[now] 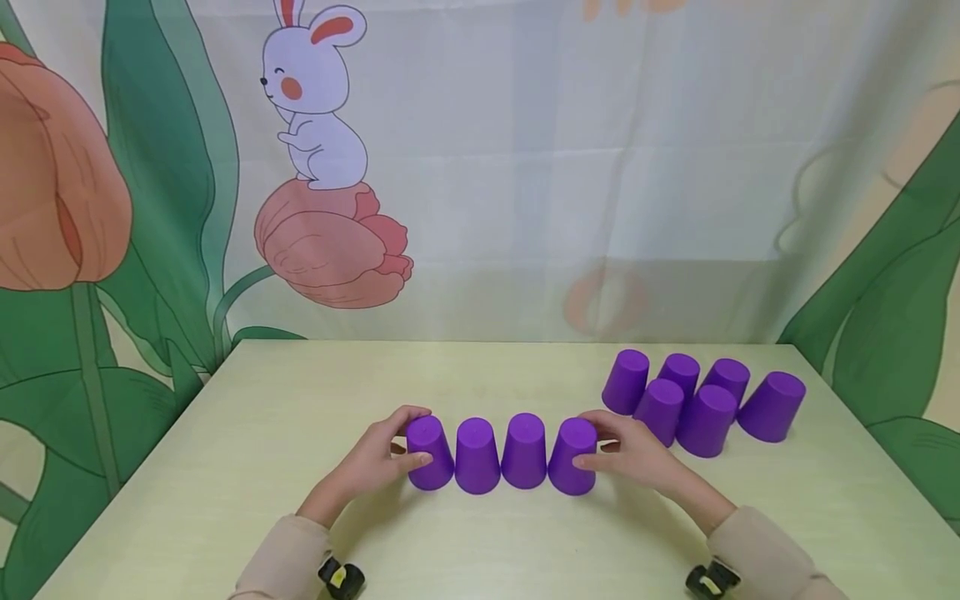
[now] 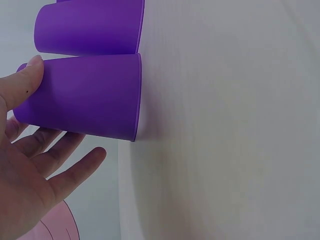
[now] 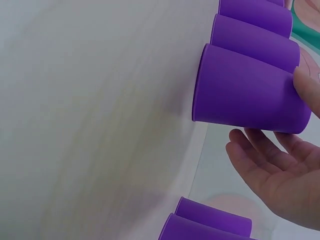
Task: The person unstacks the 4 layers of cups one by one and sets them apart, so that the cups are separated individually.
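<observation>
Several purple cups stand upside down in a side-by-side row on the table. My left hand [image 1: 381,450] grips the leftmost cup [image 1: 430,454], thumb on its near side and fingers around its far side. At the other end, my right hand [image 1: 628,448] holds the rightmost cup [image 1: 572,458] in the same way. Between them stand two cups, the left one [image 1: 477,457] and the right one [image 1: 524,452], with no hand on them. In the left wrist view the thumb presses near the base of the held cup [image 2: 80,95]; the right wrist view shows the other held cup [image 3: 245,90].
More upside-down purple cups [image 1: 705,421] form a loose cluster at the back right of the table [image 1: 480,550], just beyond my right hand. A printed curtain [image 1: 480,208] hangs behind the table's far edge. Black wrist cameras sit at both sleeves.
</observation>
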The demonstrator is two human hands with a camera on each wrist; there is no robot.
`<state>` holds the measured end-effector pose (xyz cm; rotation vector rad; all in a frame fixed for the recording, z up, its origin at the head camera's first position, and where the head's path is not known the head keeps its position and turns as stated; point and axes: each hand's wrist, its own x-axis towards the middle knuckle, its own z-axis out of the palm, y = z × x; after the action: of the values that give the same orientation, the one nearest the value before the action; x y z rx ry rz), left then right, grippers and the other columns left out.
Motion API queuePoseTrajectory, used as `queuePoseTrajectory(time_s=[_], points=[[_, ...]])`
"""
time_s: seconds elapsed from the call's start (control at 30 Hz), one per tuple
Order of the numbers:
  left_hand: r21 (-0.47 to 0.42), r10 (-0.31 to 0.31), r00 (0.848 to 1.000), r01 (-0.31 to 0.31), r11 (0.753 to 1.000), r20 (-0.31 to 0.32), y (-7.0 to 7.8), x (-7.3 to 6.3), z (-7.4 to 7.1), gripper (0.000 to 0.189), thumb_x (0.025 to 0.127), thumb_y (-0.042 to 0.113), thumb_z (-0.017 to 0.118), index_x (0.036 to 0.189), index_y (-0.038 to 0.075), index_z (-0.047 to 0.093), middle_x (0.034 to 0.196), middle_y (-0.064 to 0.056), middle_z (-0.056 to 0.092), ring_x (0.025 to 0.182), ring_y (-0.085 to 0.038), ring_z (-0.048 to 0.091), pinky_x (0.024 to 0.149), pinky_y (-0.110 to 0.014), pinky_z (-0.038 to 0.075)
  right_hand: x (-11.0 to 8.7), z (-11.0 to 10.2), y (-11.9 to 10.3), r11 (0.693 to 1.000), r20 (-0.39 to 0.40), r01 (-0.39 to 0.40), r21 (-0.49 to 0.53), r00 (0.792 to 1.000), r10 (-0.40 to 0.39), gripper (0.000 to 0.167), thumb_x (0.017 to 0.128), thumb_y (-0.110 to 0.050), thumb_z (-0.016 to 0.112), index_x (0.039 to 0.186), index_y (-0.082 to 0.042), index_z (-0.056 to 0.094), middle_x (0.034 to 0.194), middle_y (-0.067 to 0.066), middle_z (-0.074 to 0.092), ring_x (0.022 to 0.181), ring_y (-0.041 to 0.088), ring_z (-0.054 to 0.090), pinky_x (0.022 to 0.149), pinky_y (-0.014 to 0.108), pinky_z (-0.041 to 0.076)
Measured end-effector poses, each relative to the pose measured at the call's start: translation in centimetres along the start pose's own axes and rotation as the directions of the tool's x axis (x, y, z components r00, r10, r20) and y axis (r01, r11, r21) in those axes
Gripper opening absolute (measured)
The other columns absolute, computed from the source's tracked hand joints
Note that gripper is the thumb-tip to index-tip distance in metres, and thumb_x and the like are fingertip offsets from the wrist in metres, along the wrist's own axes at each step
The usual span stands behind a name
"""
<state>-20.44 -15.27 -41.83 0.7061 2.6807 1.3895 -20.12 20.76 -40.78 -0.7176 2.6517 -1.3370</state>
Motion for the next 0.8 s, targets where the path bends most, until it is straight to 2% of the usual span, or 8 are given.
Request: queuePoseTrajectory(time_s=[0.4, 0.63, 0.8], points=[[0.012, 0.021, 1.0, -0.022, 1.0, 0.008, 0.1, 0.0, 0.1, 0.047, 0.084, 0.012, 0.065, 0.125, 0.002, 0.044, 0.113, -0.011, 0.057, 0.099, -0.027, 0.055, 0.08, -0.04, 0.048, -1.2, -0.8, -0.4, 0.999, -0.054, 0.0, 0.032, 0.999, 0.002, 0.051, 0.076, -0.024, 0.074, 0.117, -0.001, 0.055, 0.106, 0.009, 0.062, 0.098, 0.027, 0.058, 0.083, 0.035, 0.048], [0.016, 0.008, 1.0, -0.008, 1.0, -0.002, 0.0, 0.1, 0.1, 0.048, 0.083, 0.011, 0.066, 0.125, 0.004, 0.044, 0.112, -0.008, 0.058, 0.098, -0.025, 0.056, 0.079, -0.039, 0.047, -2.4, -1.8, -0.6, 0.999, -0.079, -0.002, 0.042, 0.997, 0.005, 0.056, 0.076, -0.023, 0.074, 0.121, 0.003, 0.052, 0.109, 0.012, 0.061, 0.099, 0.029, 0.058, 0.083, 0.035, 0.048], [0.01, 0.021, 1.0, -0.021, 1.0, 0.001, 0.0, 0.1, 0.1, 0.047, 0.083, 0.011, 0.067, 0.124, 0.004, 0.045, 0.112, -0.009, 0.058, 0.098, -0.026, 0.056, 0.079, -0.038, 0.048, -3.3, -2.5, -0.5, 0.999, -0.086, -0.018, 0.027, 0.996, 0.021, 0.057, 0.076, -0.025, 0.074, 0.122, 0.001, 0.052, 0.11, 0.011, 0.061, 0.099, 0.027, 0.059, 0.083, 0.033, 0.048]])
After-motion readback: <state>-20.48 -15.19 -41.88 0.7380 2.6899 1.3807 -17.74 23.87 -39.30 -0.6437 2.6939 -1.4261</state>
